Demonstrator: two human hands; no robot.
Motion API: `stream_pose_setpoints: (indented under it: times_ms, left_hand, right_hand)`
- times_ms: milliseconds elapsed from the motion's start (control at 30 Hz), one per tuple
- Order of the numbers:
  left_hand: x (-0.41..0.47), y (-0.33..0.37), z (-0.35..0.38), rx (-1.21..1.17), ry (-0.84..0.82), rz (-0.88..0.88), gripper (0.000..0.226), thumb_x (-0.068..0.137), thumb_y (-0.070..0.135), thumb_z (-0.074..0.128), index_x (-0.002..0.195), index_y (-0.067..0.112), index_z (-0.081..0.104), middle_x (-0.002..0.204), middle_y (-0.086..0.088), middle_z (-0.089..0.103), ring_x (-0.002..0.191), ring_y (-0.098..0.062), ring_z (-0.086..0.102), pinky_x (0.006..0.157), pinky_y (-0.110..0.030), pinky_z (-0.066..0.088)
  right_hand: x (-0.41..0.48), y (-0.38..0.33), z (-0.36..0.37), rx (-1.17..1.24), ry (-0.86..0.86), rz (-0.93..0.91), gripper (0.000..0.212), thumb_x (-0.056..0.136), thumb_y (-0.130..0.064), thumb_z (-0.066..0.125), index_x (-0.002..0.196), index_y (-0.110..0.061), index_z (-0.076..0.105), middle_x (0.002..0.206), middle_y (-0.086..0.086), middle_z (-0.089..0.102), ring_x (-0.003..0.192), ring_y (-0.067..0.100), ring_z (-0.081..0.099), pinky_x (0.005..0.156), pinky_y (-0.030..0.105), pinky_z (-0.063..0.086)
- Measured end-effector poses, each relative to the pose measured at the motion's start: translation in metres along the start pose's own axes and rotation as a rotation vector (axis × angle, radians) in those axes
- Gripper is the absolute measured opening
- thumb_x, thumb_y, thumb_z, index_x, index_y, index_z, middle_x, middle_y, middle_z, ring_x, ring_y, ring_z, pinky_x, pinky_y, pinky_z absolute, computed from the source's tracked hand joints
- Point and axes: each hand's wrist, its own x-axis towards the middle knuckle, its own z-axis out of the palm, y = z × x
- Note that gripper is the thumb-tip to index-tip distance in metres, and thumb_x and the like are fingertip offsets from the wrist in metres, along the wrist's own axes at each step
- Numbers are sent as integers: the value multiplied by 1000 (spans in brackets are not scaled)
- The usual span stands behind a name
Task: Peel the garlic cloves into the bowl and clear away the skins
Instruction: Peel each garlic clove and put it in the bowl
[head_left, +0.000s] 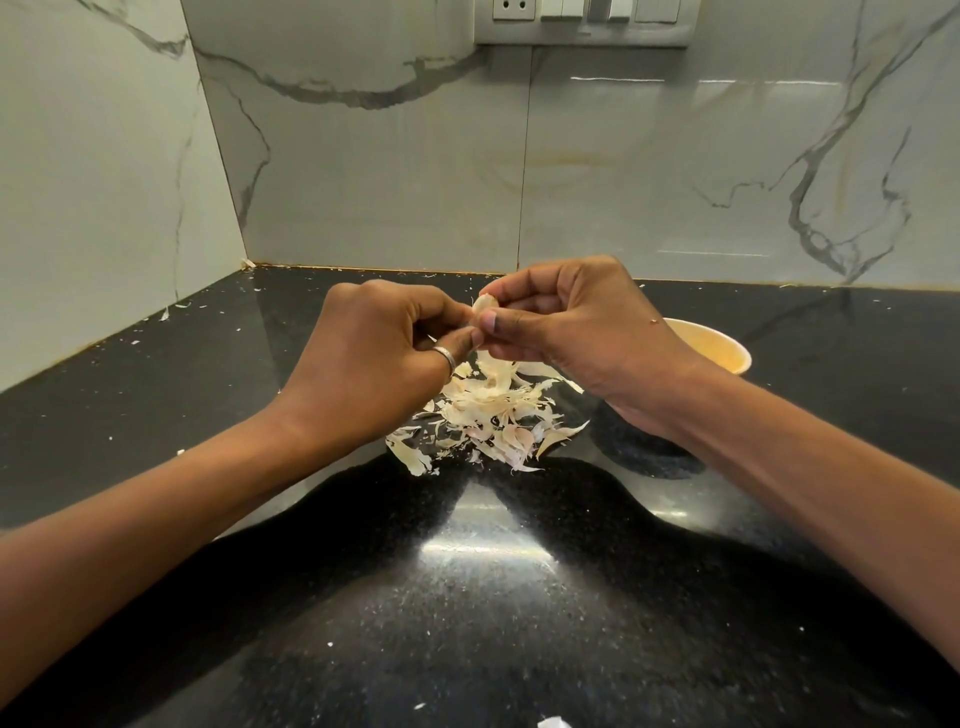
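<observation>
Stray skin flakes (551, 722) are noted on the black bench (467, 597) nearest the camera, and a heap of garlic skins (488, 415) is seen farther in, below the hands. One garlic clove (485, 304) is held above the heap, pinched in the grip of both the left hand (379, 348) and the right hand (576, 322). The bowl (727, 348) is partly hidden behind the right wrist.

We are holding both forearms stretched forward and angled inward, our left hand (384, 348) and right hand (582, 332) meeting fingertip to fingertip, fingers curled, both pinching one garlic clove (485, 304) between thumbs and forefingers.
</observation>
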Motion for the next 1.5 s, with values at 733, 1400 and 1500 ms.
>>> stream_pose_setpoints:
  times_ms: [733,1400,1500]
  left_hand:
    - [1,7,-1,-289,-79,-287,10,95,16,68,96,14,77,78,-1,76,69,-12,75,53,-28,60]
    - [3,9,-3,-365,-104,-430,9,96,12,66,91,14,74,75,-1,75,68,-11,72,57,-30,60]
    - [2,8,-2,-339,-92,-418,10,95,12,67,89,16,74,72,-3,73,64,-11,69,55,-27,57]
  right_hand:
    - [0,7,4,-553,90,-305,14,86,-21,83,100,-17,82,82,-11,78,74,-5,72,66,9,53]
    - [-4,5,8,-538,97,-309,15,84,-11,84,98,-18,83,88,-17,76,79,-8,71,74,16,59]
    - [-4,5,9,-549,89,-315,16,84,-11,84,99,-16,83,87,-12,78,79,-6,72,76,20,60]
